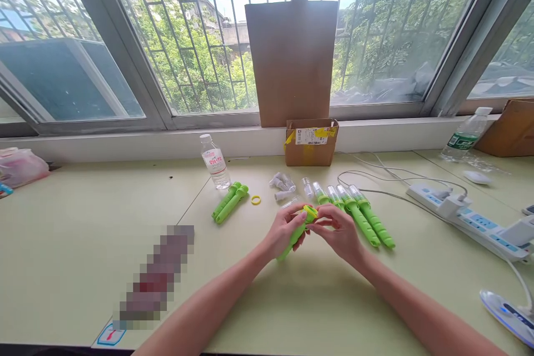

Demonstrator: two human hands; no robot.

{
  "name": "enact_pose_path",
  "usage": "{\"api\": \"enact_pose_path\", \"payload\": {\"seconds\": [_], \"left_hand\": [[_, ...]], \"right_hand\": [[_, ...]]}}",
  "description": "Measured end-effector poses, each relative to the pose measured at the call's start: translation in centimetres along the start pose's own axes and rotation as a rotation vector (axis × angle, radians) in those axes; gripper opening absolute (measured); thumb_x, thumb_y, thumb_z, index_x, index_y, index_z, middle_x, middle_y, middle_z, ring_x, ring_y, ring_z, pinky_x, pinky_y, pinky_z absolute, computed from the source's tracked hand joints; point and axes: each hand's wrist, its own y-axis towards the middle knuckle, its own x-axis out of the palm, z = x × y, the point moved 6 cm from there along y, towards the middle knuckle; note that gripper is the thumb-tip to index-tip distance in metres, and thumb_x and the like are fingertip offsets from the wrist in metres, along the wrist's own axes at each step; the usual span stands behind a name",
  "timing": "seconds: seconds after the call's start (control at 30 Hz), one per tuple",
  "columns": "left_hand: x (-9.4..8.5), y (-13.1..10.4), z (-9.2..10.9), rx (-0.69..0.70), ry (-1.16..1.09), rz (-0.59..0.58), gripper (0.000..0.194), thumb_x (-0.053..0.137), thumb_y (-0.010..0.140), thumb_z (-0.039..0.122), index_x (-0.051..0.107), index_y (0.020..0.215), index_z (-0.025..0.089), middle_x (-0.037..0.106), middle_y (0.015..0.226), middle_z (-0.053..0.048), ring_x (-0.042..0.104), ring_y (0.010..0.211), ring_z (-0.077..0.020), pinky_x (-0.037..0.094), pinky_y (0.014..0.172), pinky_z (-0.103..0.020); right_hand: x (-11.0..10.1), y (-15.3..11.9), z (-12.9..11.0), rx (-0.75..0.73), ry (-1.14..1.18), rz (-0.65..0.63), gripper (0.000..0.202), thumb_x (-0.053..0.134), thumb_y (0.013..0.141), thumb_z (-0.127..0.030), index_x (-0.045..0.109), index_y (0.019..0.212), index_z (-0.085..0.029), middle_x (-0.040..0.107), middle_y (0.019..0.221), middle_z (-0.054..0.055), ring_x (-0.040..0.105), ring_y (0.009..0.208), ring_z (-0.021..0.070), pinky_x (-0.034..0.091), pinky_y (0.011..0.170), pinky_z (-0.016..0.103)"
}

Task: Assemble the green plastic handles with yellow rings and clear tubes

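My left hand (pixel 284 228) is wrapped round a green plastic tube (pixel 297 235), which leans with its wide end up. A yellow ring (pixel 310 212) sits at that wide end. The fingers of my right hand (pixel 339 230) are pinched at the ring's edge. Just right of my hands lie several green tubes with clear caps (pixel 357 212). Two green tubes without caps (pixel 230 202) rest side by side to the left, near a loose yellow ring (pixel 256 199). Beyond my hands is a small pile of clear caps and white plastic pieces (pixel 284 185).
A water bottle (pixel 216 162) and a small cardboard box (pixel 311 150) stand toward the window. On the right are a power strip (pixel 471 219), cables and another bottle (pixel 466 134). A blurred rectangular object (pixel 157 278) lies on the left.
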Motion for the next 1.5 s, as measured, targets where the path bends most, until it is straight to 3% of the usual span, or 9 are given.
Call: {"api": "enact_pose_path", "payload": {"seconds": [0.27,0.47,0.7,0.9,1.1,1.23,1.4,1.5], "left_hand": [[0.1,-0.1,-0.2,-0.048,-0.046,-0.028,0.048,0.055,0.084,0.051,0.056,0.115,0.014,0.053,0.062,0.002,0.045,0.039,-0.0066,0.033,0.030,-0.017],[0.5,-0.4,-0.5,-0.132,-0.132,-0.030,0.050,0.058,0.082,0.052,0.055,0.116,0.017,0.051,0.062,0.003,0.048,0.043,-0.0085,0.035,0.031,-0.017],[0.1,-0.2,-1.2,-0.167,-0.185,-0.013,0.042,0.058,0.081,0.053,0.051,0.105,0.019,0.051,0.058,0.004,0.048,0.042,-0.0096,0.033,0.030,-0.016],[0.1,0.0,-1.3,-0.164,-0.187,-0.041,0.041,0.058,0.079,0.057,0.048,0.090,0.018,0.059,0.065,0.001,0.049,0.041,-0.0090,0.034,0.031,-0.017],[0.3,-0.2,-1.5,-0.233,-0.239,-0.086,0.038,0.056,0.081,0.056,0.049,0.089,0.019,0.058,0.064,0.001,0.049,0.041,-0.0091,0.032,0.031,-0.016],[0.3,-0.4,-1.7,-0.302,-0.256,-0.087,0.038,0.050,0.084,0.057,0.050,0.091,0.020,0.058,0.064,0.001,0.049,0.040,-0.0091,0.032,0.031,-0.017],[0.3,-0.2,-1.7,-0.226,-0.121,-0.013,0.049,0.040,0.088,0.063,0.052,0.089,0.015,0.053,0.050,0.002,0.045,0.038,-0.0098,0.033,0.037,-0.020],[0.5,-0.2,-2.1,-0.212,-0.123,0.006,0.054,0.040,0.086,0.066,0.054,0.095,0.014,0.046,0.048,0.005,0.040,0.038,-0.0077,0.031,0.039,-0.020]], "right_hand": [[-0.1,0.0,-0.2,-0.008,-0.053,0.005,0.016,0.075,0.075,-0.026,0.062,0.084,-0.023,0.059,0.090,0.003,0.064,0.075,0.0154,0.063,0.062,0.031],[0.0,-0.5,-0.7,-0.139,-0.192,-0.057,0.028,0.076,0.073,-0.025,0.057,0.093,-0.025,0.058,0.096,0.003,0.062,0.082,0.0171,0.062,0.063,0.032],[0.5,-0.7,0.0,0.055,-0.068,-0.023,0.023,0.072,0.077,-0.028,0.053,0.088,-0.024,0.055,0.097,0.003,0.063,0.079,0.0152,0.061,0.058,0.027],[0.4,-0.6,0.5,0.082,0.024,0.002,0.022,0.073,0.076,-0.031,0.054,0.084,-0.023,0.054,0.094,0.002,0.064,0.075,0.0154,0.061,0.057,0.028],[0.1,-0.7,-0.6,-0.056,-0.064,-0.020,0.019,0.071,0.078,-0.029,0.056,0.088,-0.024,0.055,0.093,0.003,0.062,0.072,0.0146,0.062,0.058,0.031],[0.2,-0.8,-1.8,-0.192,-0.223,-0.059,0.034,0.077,0.071,-0.026,0.057,0.098,-0.026,0.055,0.100,0.005,0.060,0.086,0.0193,0.063,0.062,0.033],[0.1,-0.6,-0.8,-0.038,-0.141,-0.037,0.026,0.070,0.079,-0.028,0.053,0.098,-0.026,0.052,0.116,0.007,0.059,0.100,0.0207,0.063,0.067,0.031],[0.1,-0.7,0.3,0.083,-0.034,-0.040,0.026,0.069,0.079,-0.032,0.049,0.094,-0.025,0.058,0.112,0.006,0.062,0.100,0.0205,0.062,0.070,0.032]]}}
